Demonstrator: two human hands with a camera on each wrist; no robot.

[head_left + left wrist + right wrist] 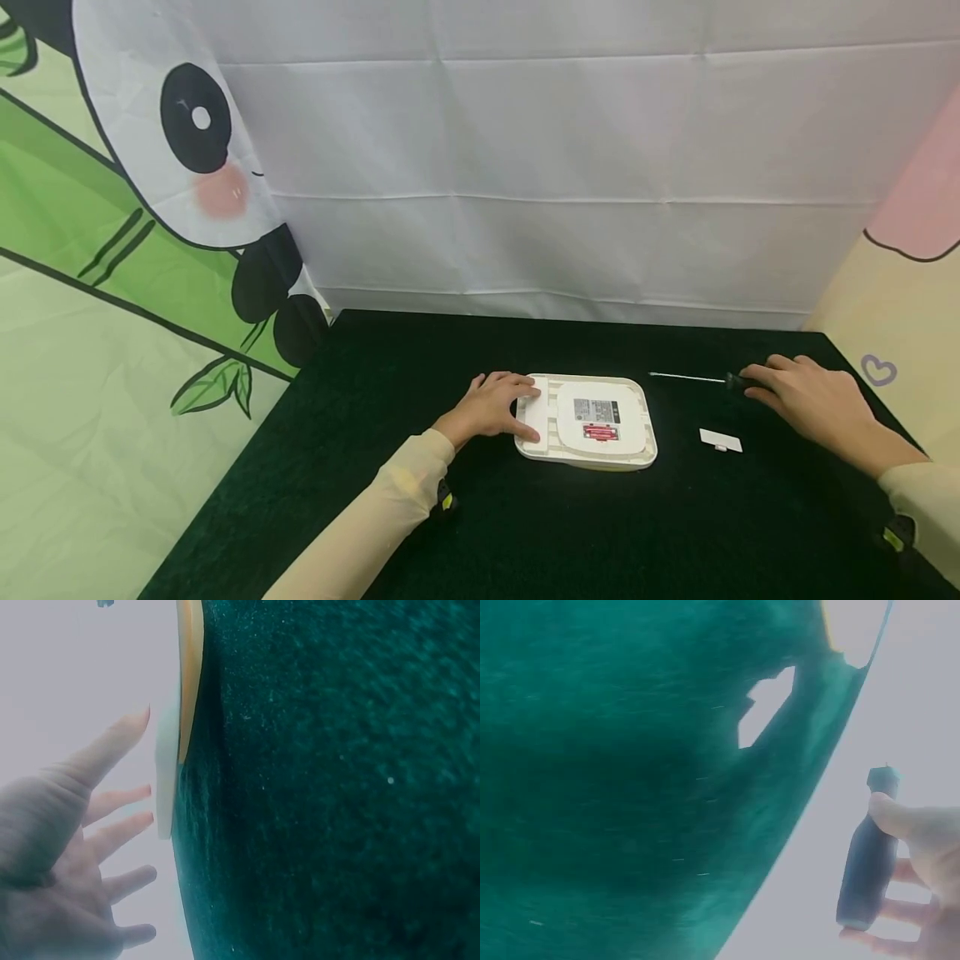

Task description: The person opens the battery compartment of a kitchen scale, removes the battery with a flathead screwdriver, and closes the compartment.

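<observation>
A flat white rounded-rectangular device (637, 421) lies on the dark green cloth, with a printed label and a small red-looking recess on its upturned face. At its left end is my left hand (491, 408), thumb and fingers spread and straight; the left wrist view shows these fingers (120, 836) beside the device's rim (168, 772). Farther right, my right hand (806, 396) grips the dark handle of a screwdriver (690, 377), its thin shaft pointing left toward the device. In the right wrist view, the thumb and fingers hold that dark handle (866, 870).
A small white cover with a tab (720, 440) lies between the device and my right hand. Dark green cloth (600, 533) covers the table. A white curtain (525, 183) hangs behind the far edge, with printed cloth on both sides.
</observation>
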